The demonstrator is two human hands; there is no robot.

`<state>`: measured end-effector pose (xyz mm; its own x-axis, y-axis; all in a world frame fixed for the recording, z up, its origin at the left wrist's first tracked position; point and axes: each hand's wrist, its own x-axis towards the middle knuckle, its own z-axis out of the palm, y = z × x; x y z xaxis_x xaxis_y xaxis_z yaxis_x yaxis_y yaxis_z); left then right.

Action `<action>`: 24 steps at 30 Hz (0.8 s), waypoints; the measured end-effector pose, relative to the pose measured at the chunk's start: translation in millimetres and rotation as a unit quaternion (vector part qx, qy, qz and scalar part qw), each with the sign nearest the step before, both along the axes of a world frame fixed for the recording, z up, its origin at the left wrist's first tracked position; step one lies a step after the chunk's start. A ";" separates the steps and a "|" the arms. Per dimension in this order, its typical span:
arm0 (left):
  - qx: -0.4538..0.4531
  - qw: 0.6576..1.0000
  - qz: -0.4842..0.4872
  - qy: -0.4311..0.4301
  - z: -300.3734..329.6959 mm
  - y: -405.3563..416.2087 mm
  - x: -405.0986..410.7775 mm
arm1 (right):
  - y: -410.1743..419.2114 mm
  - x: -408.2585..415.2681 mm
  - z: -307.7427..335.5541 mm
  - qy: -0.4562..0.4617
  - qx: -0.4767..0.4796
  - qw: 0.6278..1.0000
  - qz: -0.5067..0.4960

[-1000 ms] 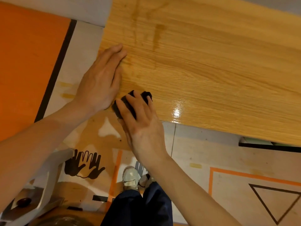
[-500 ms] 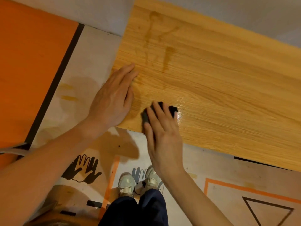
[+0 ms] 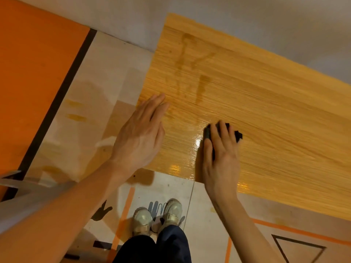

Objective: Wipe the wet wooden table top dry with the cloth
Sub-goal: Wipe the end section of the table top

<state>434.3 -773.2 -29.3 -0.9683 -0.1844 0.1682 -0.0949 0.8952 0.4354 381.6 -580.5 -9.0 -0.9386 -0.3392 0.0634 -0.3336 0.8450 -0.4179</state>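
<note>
Here, nearest the body, pale shoes (image 3: 157,218) stand on a taped floor (image 3: 98,103), just short of the near edge of the wooden surface (image 3: 275,118); along that edge, glossy highlights suggest a film of water remains, so the near strip deserves a pass of its own. A little farther in, the right hand (image 3: 221,158) lies palm down with its fingers (image 3: 222,130) extended and pressed flat over a small dark cloth (image 3: 238,135), which sits on the wood near the front left part of the top, a corner of it poking out to the right of the fingertips; the hand is not clenched round it but pins it from above. To its left the left hand (image 3: 139,136) is spread flat and empty, fingers together, resting across the left end of the top, seemingly as a brace. Farther back, dark streaks and a damp patch (image 3: 202,86) run toward the far left corner, well apart from the cloth. To do the step well, I judge that firm, even pressure through the flat fingers matters; strokes should overlap and follow the grain, working outward to the streaks; the cloth looks small, so refolding to a drier face may help; the bracing hand should keep off freshly dried wood.
</note>
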 end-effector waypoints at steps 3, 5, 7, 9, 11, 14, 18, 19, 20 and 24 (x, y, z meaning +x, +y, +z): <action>0.002 1.000 0.009 -0.007 0.5 0.2 -0.9 | -65.3 6.4 -8.7 0.017 -0.009 0.998 0.066; -0.003 1.000 0.012 -0.016 0.5 -0.5 -1.4 | -77.2 5.2 -8.0 0.004 -0.006 0.995 0.101; -0.002 1.000 0.008 -0.021 1.5 -0.6 -1.4 | -58.9 1.5 -2.7 -0.002 0.021 0.989 0.143; 0.002 1.000 0.004 -0.023 2.4 -1.1 -0.7 | -23.5 -6.8 3.4 -0.001 0.042 0.988 0.146; 0.008 1.000 0.003 -0.023 1.7 -1.4 -0.1 | 16.6 -18.1 6.1 -0.018 0.038 0.996 0.079; 0.019 0.999 0.006 -0.025 0.2 -1.1 -1.5 | 42.7 -26.7 7.0 -0.031 0.006 0.999 -0.037; 0.025 0.999 0.004 -0.034 1.3 -1.4 -2.5 | -19.9 -20.4 -0.4 0.003 0.007 1.000 -0.028; 0.024 0.999 0.004 -0.038 1.7 -1.7 -3.0 | -41.9 -19.5 -3.5 0.007 0.006 1.000 -0.003; 0.025 0.999 0.005 -0.042 1.9 -1.8 -3.3 | -61.1 -20.0 -6.4 0.008 0.000 1.000 0.024; 0.029 0.999 0.011 -0.041 2.4 -2.3 -4.1 | -78.5 -33.5 -6.0 0.005 0.008 0.990 0.142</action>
<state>430.2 -775.5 -26.8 -0.9739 -0.2137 0.0769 -0.1525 0.8662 0.4758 348.1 -659.0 -14.9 -0.8042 -0.5909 0.0646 -0.5630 0.7224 -0.4014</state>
